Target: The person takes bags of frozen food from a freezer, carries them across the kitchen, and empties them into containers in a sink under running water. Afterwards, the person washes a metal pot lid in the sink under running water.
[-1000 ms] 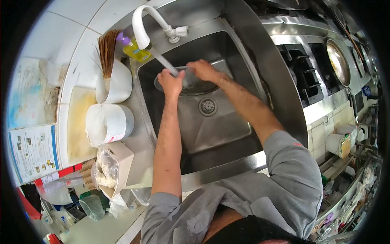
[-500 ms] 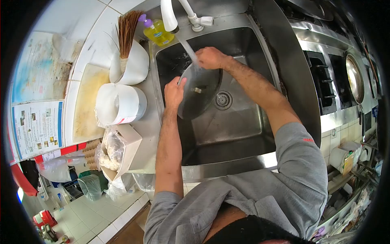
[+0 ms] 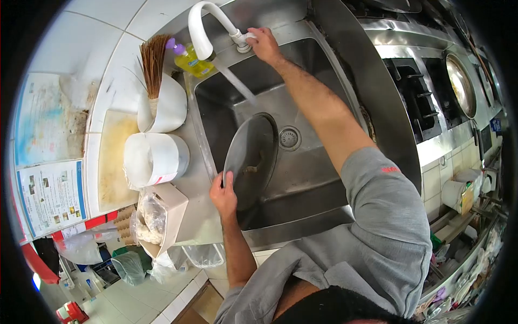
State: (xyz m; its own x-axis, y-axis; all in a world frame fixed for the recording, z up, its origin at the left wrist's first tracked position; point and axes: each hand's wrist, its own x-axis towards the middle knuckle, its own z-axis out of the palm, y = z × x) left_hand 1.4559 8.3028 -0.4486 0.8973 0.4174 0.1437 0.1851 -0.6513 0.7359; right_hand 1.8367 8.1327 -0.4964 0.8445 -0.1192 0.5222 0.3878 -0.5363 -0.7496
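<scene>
A round, rimmed grey disc like a pot lid (image 3: 252,146) leans tilted in the left half of the steel sink. My left hand (image 3: 224,195) is closed on its near-left edge, thumb on the inner face. A small pale patch shows near the disc's middle; I cannot make out what it is. At the back of the sink, my right hand (image 3: 264,44) grips the handle of the white tap (image 3: 200,32). Water streams from the spout into the sink (image 3: 310,162), falling just beyond the disc.
Left of the sink stand a yellow soap bottle (image 3: 193,62), a white holder (image 3: 171,105) with a twig brush (image 3: 153,67), a white tub (image 3: 162,156) and a box (image 3: 175,208) of plastic bags. A gas stove (image 3: 418,97) with a pan (image 3: 459,86) is on the right.
My right hand has left the disc and moved up to the tap handle. My left hand has drawn the disc nearer, out from under the stream. Water still runs.
</scene>
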